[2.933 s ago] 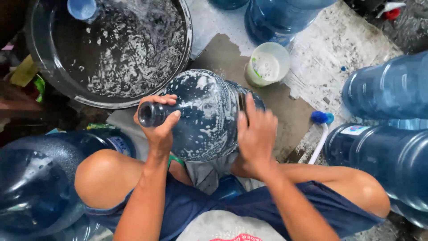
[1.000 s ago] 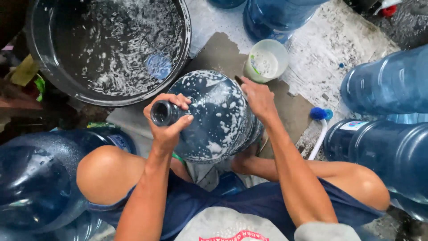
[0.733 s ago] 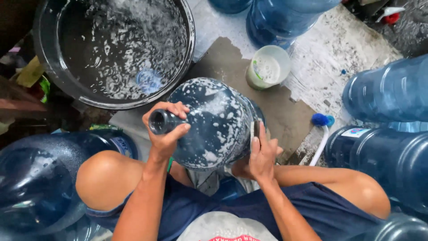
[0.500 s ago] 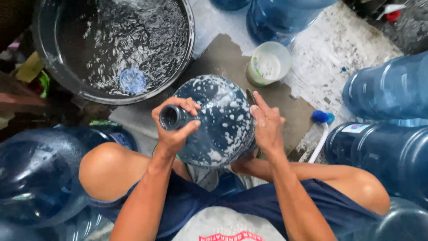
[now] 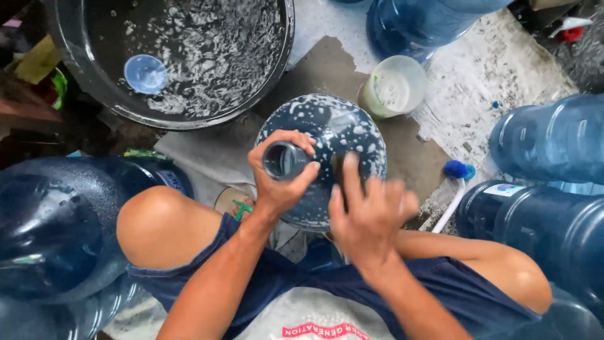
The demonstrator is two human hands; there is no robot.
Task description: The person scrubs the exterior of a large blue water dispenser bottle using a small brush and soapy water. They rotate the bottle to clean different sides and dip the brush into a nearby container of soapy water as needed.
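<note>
big dark basin [image 5: 75,82] of sudsy water upper left, a blue cap [image 5: 145,73] floating in it. centre, the soapy blue water jug [image 5: 327,151] stands between the knees; left hand [image 5: 277,179] grips its neck, right hand [image 5: 368,214] spread flat, blurred, on its side. brush [image 5: 454,189] right.

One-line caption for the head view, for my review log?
Left hand grips the neck of a soapy blue water jug, right hand on its side, beside a sudsy basin.
</note>
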